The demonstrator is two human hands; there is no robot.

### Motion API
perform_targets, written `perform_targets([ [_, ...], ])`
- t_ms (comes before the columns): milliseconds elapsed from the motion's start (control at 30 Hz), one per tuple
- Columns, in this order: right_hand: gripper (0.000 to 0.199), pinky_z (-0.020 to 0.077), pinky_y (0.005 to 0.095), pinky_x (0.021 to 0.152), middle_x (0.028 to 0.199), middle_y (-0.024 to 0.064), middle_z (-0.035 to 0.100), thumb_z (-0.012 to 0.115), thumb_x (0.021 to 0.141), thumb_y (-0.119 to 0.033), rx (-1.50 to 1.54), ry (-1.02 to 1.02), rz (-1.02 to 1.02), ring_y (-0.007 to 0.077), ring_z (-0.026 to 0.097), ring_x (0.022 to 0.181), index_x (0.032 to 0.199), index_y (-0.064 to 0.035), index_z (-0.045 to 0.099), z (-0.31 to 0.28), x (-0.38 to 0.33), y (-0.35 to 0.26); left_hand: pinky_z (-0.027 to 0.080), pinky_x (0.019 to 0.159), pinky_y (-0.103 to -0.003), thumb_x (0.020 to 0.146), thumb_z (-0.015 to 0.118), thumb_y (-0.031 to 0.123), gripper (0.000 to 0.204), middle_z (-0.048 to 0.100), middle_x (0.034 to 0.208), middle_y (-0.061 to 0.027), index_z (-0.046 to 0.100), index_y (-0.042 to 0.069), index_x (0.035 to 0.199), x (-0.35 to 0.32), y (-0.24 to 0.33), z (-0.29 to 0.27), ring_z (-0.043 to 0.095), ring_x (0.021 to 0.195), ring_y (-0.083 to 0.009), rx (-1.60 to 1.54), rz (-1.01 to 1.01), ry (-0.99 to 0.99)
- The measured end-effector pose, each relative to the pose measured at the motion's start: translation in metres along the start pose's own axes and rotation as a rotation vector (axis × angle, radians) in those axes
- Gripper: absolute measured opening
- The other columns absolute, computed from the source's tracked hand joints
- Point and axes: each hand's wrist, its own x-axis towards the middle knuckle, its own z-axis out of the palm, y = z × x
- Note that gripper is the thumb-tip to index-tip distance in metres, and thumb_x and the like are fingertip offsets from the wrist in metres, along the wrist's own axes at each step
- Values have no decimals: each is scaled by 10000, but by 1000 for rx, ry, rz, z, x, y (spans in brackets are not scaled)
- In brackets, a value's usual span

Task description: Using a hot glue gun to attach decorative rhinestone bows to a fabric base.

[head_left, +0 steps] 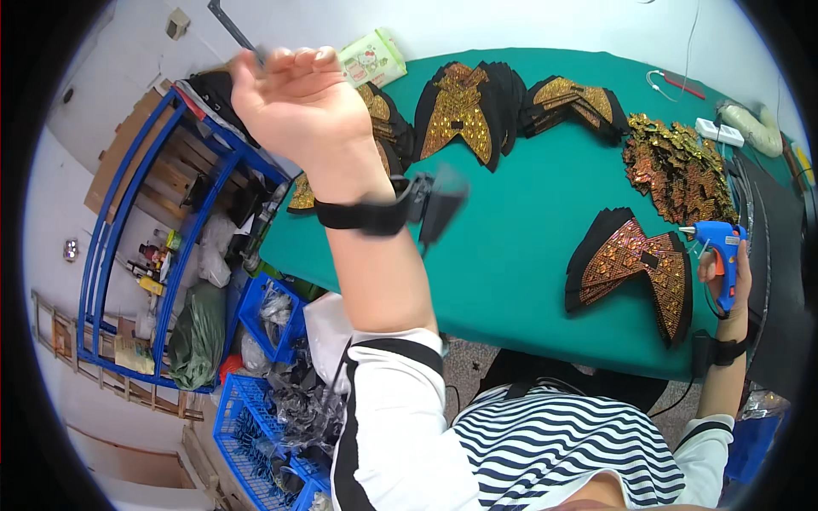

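Note:
My left hand (pixel 298 102) is raised at the upper left with the palm showing and the fingers apart, slightly bent. A dark bar (pixel 232 27) meets the gap by its thumb; whether they touch, I cannot tell. At the right table edge my right hand (pixel 743 277) grips a blue hot glue gun (pixel 722 255), its nozzle pointing left. Just left of the nozzle lies a black, bow-shaped piece with copper-gold sequins (pixel 630 268). Both wrists wear black straps with small devices.
Stacks of similar sequined pieces (pixel 460 119) line the back of the green table (pixel 494 230). A heap of gold-copper sequin trims (pixel 677 166) lies at the right, near a white power strip (pixel 720 133). Blue shelving (pixel 162 255) and blue crates (pixel 234 417) stand on the left.

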Motion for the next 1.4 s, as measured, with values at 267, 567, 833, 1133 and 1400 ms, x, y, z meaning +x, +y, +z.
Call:
perform_targets([
  [267,527,422,315,541,708,112,585,328,893,-479,172,9,96,226,548,605,1042,0,491,-5,11,0,434,573,-209,849,502,71,202,567,697,-66,537,-64,995,-45,9,51,531,598,-105,126,-111,-562],
  [567,573,448,312,610,701,134,597,302,896,-488,187,-183,33,240,567,642,1011,27,526,-38,25,-1,404,596,-269,878,485,145,194,527,681,-56,540,-34,929,-98,40,97,491,615,-155,-7,-36,-912],
  [833,599,393,290,540,604,90,557,299,876,-535,275,-51,53,225,532,615,910,9,548,-11,28,-5,314,572,-265,791,507,398,290,443,676,2,507,114,733,-79,72,99,445,647,-182,-292,-277,-1131],
  [1133,613,394,287,513,641,102,574,242,894,-525,392,60,6,191,525,563,1023,5,523,-45,15,-1,398,544,-256,769,604,176,156,518,618,-8,561,56,679,-126,-1,101,510,583,-142,49,90,-851],
  [1400,640,434,305,546,600,118,579,230,898,-508,255,-165,13,227,552,554,1035,40,530,-40,21,15,425,506,-302,731,634,194,147,549,579,-70,606,50,731,-165,-131,102,538,535,-222,689,-5,-1328],
])
